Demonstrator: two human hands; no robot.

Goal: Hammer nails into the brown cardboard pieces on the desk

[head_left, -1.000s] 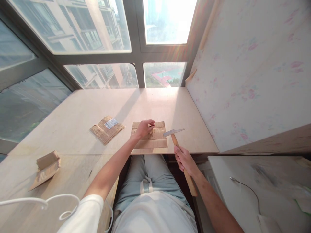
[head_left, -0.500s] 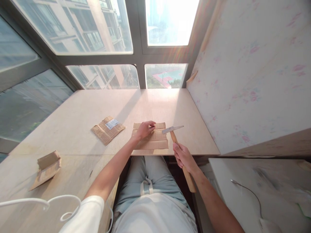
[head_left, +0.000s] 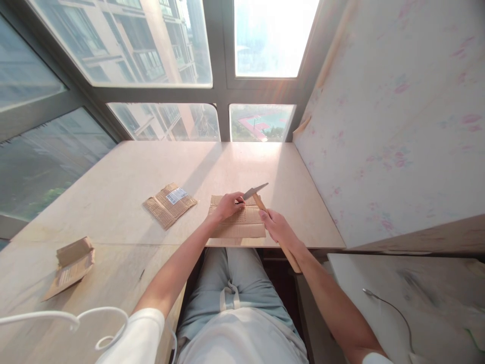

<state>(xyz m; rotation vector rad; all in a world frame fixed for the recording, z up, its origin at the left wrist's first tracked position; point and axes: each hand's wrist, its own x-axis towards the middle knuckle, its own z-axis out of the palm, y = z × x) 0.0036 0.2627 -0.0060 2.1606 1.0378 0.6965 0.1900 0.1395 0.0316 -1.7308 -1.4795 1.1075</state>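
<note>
A flat piece of cardboard (head_left: 242,225) dotted with small holes lies at the near edge of the pale table (head_left: 212,162). My left hand (head_left: 226,206) rests on it, fingers pinched together over something too small to make out. My right hand (head_left: 276,227) is wrapped round the wooden handle of a hammer (head_left: 256,194). The hammer's metal head is raised just right of my left fingertips, above the cardboard.
A second cardboard piece with a white label (head_left: 170,203) lies to the left. A folded cardboard piece (head_left: 71,265) sits on the lower surface at far left, near a white cable (head_left: 76,321). A patterned wall (head_left: 394,121) borders the right; windows (head_left: 159,121) lie behind.
My right hand has moved left and forward with the hammer, bringing its head from right of the cardboard to just beside my left fingers. My left hand stays put.
</note>
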